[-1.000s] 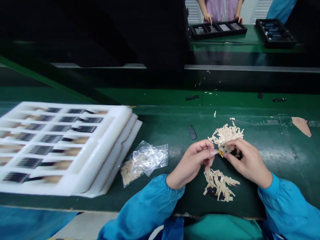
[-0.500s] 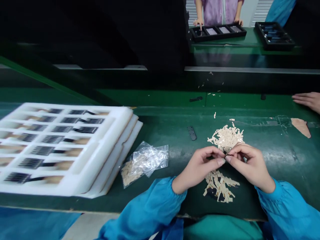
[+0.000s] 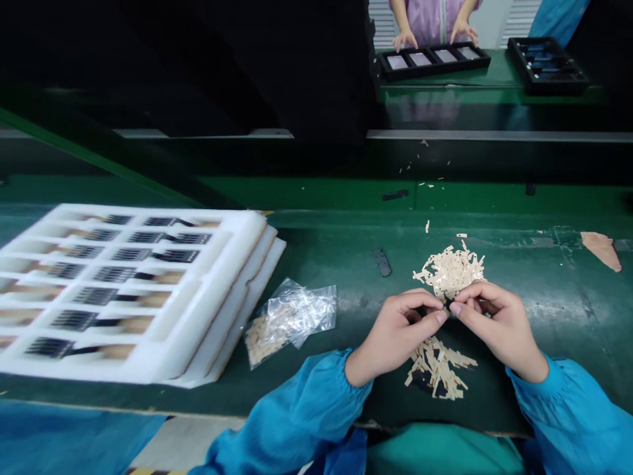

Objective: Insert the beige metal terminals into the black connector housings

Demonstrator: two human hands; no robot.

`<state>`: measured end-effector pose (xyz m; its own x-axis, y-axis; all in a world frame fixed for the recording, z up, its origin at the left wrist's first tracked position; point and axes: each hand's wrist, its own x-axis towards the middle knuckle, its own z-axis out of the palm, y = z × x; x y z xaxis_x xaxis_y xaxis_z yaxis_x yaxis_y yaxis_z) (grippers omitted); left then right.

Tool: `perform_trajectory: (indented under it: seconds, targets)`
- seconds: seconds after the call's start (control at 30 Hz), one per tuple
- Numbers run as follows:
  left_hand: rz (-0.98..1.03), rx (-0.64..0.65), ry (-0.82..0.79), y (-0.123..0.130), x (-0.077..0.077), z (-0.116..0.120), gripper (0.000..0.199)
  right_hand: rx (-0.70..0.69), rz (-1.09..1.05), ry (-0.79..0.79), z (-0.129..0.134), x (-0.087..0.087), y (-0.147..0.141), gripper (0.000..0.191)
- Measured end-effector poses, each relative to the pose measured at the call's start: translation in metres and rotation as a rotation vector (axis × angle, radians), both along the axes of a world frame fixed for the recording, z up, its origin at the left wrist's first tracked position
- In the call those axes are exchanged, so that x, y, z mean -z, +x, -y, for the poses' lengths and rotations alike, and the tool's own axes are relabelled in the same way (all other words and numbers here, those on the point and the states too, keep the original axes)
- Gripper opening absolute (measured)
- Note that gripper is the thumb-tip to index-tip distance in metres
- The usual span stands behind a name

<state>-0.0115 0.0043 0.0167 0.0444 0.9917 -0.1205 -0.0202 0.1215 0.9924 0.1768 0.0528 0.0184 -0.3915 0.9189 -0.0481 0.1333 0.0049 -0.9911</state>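
My left hand [image 3: 403,330] and my right hand [image 3: 497,326] meet over the green bench, thumbs and fingertips pinched close together. Between the fingertips is a small dark piece, mostly covered and too small to name; the left fingers appear closed on it and the right fingers touch its other side. Just beyond my hands lies a pile of small cream-coloured pieces [image 3: 452,269]. Closer to my body, under the hands, a second heap of longer cream strips [image 3: 440,373] is spread over something dark.
Stacked white foam trays [image 3: 171,330] with dark, comb-like parts stand at left. Clear plastic bags [image 3: 297,316] lie beside them, one containing cream pieces. A flat black part [image 3: 382,262] and a tan scrap [image 3: 601,251] rest on the bench. Across, a co-worker's hands [image 3: 462,31] touch a black tray [image 3: 438,61].
My fingertips have shifted slightly around the small dark piece. The hand at the right edge is gone from view. The co-worker opposite has moved both hands along the black tray.
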Motion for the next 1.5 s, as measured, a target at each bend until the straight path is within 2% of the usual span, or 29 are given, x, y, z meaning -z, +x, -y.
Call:
perform_trajectory:
  seconds: [0.3, 0.47, 0.67, 0.97, 1.13, 1.2, 1.23, 1.27, 1.33, 1.4, 1.43, 1.5]
  targets:
    - [-0.035, 0.028, -0.015, -0.001, 0.001, 0.000, 0.016, -0.002, 0.016, 0.020, -0.003, -0.003, 0.001, 0.009]
    - [0.138, 0.154, -0.269, -0.006, 0.000, -0.003, 0.029, 0.001, -0.020, 0.056, -0.003, -0.004, 0.001, 0.009]
    - [0.233, 0.097, -0.283, -0.008, 0.001, -0.008, 0.040, -0.058, -0.138, -0.160, -0.001, -0.006, -0.002, 0.009]
    - [0.254, 0.126, -0.286, -0.006, 0.008, -0.007, 0.044, -0.091, -0.298, -0.497, 0.002, 0.001, -0.007, 0.009]
    - [0.207, 0.176, -0.352, -0.005, 0.007, -0.007, 0.051, -0.086, -0.297, -0.521, 0.003, 0.002, -0.006, 0.009]
    - [0.101, 0.192, -0.319, -0.011, 0.002, -0.010, 0.051, -0.087, -0.283, -0.510, 0.003, 0.002, -0.005, 0.010]
    - [-0.011, 0.160, -0.263, -0.017, -0.001, -0.012, 0.049, -0.089, -0.276, -0.505, 0.002, 0.001, -0.005, 0.010]
    - [-0.175, 0.085, -0.193, -0.023, -0.003, -0.014, 0.048, -0.092, -0.268, -0.500, 0.002, 0.001, -0.004, 0.011]
    - [-0.620, -0.147, -0.085, -0.038, -0.005, -0.019, 0.044, -0.099, -0.250, -0.492, 0.002, 0.001, -0.003, 0.011]
    - [-1.021, -0.333, -0.095, -0.052, -0.003, -0.025, 0.042, -0.106, -0.229, -0.490, 0.002, 0.001, -0.002, 0.012]
    - [-1.134, -0.362, -0.138, -0.057, -0.001, -0.027, 0.040, -0.110, -0.216, -0.490, 0.002, 0.001, -0.001, 0.013]
    - [-1.178, -0.329, -0.217, -0.065, 0.005, -0.031, 0.034, -0.113, -0.191, -0.488, 0.003, 0.003, 0.001, 0.014]
